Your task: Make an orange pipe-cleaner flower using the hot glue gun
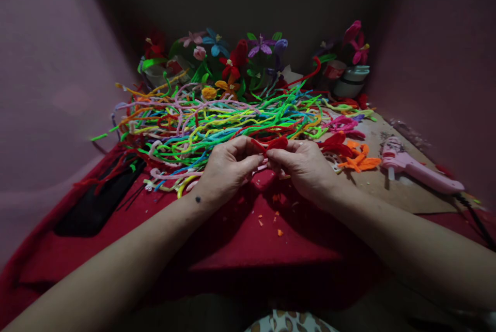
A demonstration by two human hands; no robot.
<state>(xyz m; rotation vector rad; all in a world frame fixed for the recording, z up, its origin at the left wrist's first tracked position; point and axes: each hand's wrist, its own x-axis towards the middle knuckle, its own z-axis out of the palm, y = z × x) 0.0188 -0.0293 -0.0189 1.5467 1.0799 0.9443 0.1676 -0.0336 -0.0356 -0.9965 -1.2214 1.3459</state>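
Observation:
Between my two hands is a red pipe cleaner, bent into what looks like a petal loop. My left hand pinches its left end between thumb and fingers. With thumb and fingertips pressed together, my right hand grips the same piece from the other side. The fingertips of both hands almost meet, and they partly hide the lower part of the piece. Just behind lies a large heap of coloured pipe cleaners. Right of my right hand are a red petal shape and an orange pipe-cleaner flower.
A pink glue gun with a cord rests on a cardboard sheet at right. At left lies a dark flat object. Finished flowers stand along the back, near a pale container. Orange scraps dot the red cloth.

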